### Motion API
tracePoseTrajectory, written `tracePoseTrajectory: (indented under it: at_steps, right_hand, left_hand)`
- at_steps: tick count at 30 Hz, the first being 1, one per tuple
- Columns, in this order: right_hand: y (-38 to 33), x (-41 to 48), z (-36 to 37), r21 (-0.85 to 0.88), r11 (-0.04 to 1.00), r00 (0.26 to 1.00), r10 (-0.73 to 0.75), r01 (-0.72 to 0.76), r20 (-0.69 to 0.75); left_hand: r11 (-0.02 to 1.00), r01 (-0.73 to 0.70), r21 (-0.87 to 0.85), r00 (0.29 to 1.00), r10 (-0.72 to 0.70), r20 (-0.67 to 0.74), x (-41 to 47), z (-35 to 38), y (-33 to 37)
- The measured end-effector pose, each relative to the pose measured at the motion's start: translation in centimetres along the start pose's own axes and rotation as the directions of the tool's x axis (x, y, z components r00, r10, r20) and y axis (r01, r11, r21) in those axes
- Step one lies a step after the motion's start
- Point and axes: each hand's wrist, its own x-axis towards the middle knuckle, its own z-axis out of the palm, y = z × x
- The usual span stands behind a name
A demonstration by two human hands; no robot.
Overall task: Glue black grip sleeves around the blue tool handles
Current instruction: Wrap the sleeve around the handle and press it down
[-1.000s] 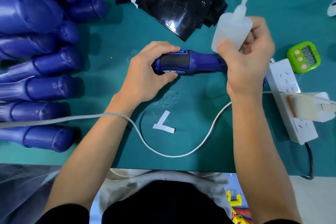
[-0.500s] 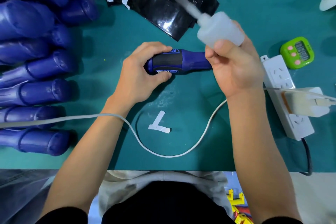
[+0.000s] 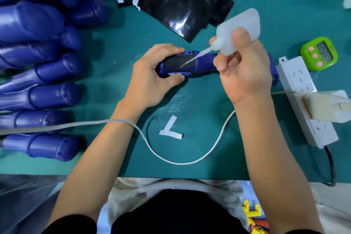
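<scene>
A blue tool handle [image 3: 204, 62] with a black grip sleeve [image 3: 180, 62] on it lies across the green mat at centre. My left hand [image 3: 152, 78] grips its left end, fingers curled over the top. My right hand [image 3: 245, 70] holds a translucent white glue bottle [image 3: 239, 30] tilted down to the left. The bottle's thin nozzle tip touches the black sleeve. A pile of glossy black sleeves [image 3: 178, 0] with white backing strips lies at the top centre.
Several blue handles [image 3: 43, 99] lie stacked along the left side. A white power strip [image 3: 303, 99] with a plug sits at right, a green timer [image 3: 320, 53] behind it. A white cable [image 3: 182, 161] loops across the mat near two white paper strips [image 3: 171, 129].
My right hand has tipped the glue bottle over, from nozzle pointing up and left to nozzle pointing down onto the black sleeve. My left hand keeps its hold on the handle.
</scene>
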Motion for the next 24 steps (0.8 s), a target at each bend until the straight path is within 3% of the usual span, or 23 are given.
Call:
tracePoseTrajectory:
  at_steps: [6, 9, 13, 18, 24]
  right_hand:
    - [0.4, -0.3, 0.2, 0.127, 0.992, 0.999, -0.030, 0.027, 0.018]
    - [0.7, -0.5, 0.4, 0.009, 0.999, 0.998, -0.049, 0.050, -0.027]
    - [1.2, -0.6, 1.7, -0.181, 0.954, 0.967, -0.251, 0.239, -0.047]
    - [2.3, -0.8, 2.7, -0.266, 0.828, 0.869, -0.484, 0.494, 0.106]
    - [3.9, -1.1, 2.9, -0.310, 0.818, 0.875, -0.451, 0.484, 0.177]
  left_hand:
    - [1.000, -0.010, 0.021, 1.000, 0.010, -0.007, -0.1, 0.1, -0.1]
    - [1.000, -0.019, 0.018, 1.000, 0.019, -0.006, -0.1, 0.2, -0.2]
    - [0.999, -0.027, 0.024, 1.000, 0.027, -0.002, 0.0, 0.1, -0.3]
    - [1.000, -0.024, -0.003, 1.000, 0.024, 0.013, -0.1, -0.1, -0.1]
    - [1.000, -0.023, -0.018, 1.000, 0.023, 0.013, -0.1, -0.2, 0.0]
